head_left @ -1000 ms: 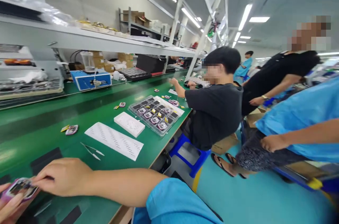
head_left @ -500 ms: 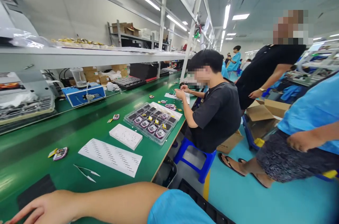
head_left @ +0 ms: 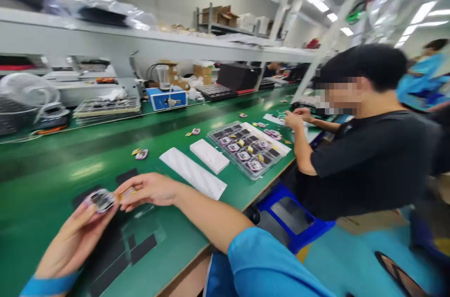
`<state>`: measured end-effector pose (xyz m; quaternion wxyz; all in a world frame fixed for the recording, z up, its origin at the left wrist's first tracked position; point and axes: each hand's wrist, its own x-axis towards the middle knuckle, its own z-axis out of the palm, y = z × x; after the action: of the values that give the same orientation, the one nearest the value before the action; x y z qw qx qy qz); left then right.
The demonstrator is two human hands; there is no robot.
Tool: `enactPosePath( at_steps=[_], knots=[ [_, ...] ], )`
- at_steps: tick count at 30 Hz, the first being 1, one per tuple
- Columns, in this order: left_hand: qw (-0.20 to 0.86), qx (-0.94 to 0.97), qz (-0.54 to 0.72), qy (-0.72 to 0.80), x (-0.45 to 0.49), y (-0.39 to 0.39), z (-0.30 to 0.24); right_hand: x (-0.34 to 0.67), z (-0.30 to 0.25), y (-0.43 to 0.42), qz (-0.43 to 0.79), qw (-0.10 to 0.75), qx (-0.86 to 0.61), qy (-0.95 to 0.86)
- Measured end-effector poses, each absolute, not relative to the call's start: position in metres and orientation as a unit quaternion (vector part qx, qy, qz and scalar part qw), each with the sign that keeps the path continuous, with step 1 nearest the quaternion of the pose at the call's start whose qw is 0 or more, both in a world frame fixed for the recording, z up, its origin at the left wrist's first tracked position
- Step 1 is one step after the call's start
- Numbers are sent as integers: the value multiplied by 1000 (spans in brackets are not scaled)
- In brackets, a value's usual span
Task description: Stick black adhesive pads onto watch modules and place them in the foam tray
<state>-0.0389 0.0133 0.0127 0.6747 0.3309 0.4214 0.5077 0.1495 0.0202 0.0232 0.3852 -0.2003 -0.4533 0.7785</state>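
Note:
My left hand (head_left: 75, 236) is closed on a small rounded electronic device (head_left: 101, 200) with a purple rim and a dark, glossy inside, lifted above the green bench. Right beside it, the thumb and fingers of my right hand (head_left: 151, 189) pinch a small yellow piece (head_left: 126, 192). This piece meets the device's edge; whether the two are joined, I cannot tell. Dark mats (head_left: 108, 271) lie on the bench beneath my hands. Farther up the bench rests another purple-rimmed device (head_left: 141, 154) with a yellow piece next to it.
A white printed sheet (head_left: 193, 173) and a white foam block (head_left: 209, 155) lie beyond my right arm. Past them is a clear compartment tray (head_left: 246, 147) of devices. A co-worker in a black shirt (head_left: 369, 161) sits at the right. A blue box (head_left: 167, 98) stands at the back.
The view has swung left and my left hand has come into sight with the device. My right hand, earlier low at the left edge, now holds the yellow piece against it.

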Motion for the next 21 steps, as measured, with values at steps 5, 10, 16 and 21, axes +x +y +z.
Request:
enactPosePath(
  at_steps=[5, 10, 16, 21],
  knots=[
    [717, 286, 521, 364, -32, 8, 11, 155, 29, 12, 735, 383, -230, -509],
    [758, 289, 489, 320, -34, 9, 5, 148, 22, 15, 541, 476, -320, -615],
    [815, 318, 408, 262, -34, 8, -1, 143, 17, 10, 372, 501, -335, -706],
    [822, 322, 378, 281, -33, 9, -1, 142, 13, 11, 292, 474, -377, -740]
  ],
)
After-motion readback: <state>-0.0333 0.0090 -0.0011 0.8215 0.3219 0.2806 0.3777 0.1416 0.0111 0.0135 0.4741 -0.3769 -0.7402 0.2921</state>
